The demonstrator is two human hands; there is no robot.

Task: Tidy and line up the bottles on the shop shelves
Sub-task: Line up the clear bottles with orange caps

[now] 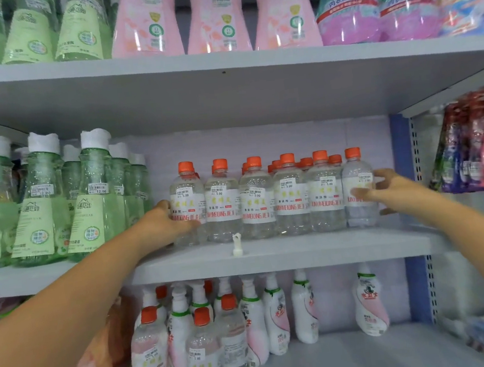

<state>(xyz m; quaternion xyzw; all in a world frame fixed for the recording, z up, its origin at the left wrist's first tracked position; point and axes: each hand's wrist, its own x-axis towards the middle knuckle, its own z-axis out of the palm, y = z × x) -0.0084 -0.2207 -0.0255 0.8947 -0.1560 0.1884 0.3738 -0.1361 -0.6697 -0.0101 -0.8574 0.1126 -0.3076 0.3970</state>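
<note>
Both hands bracket the clear orange-capped bottles (pixel 272 198) at frame centre: left hand (pixel 164 221) gripping the end bottle, right hand (pixel 390 188) spread wide; squeezing unevenly could topple one

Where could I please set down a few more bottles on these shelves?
Lower shelf: bare between the white bottles and the blue post. Middle shelf: only the front strip before the orange-capped row. Green bottles crowd its left.
</note>
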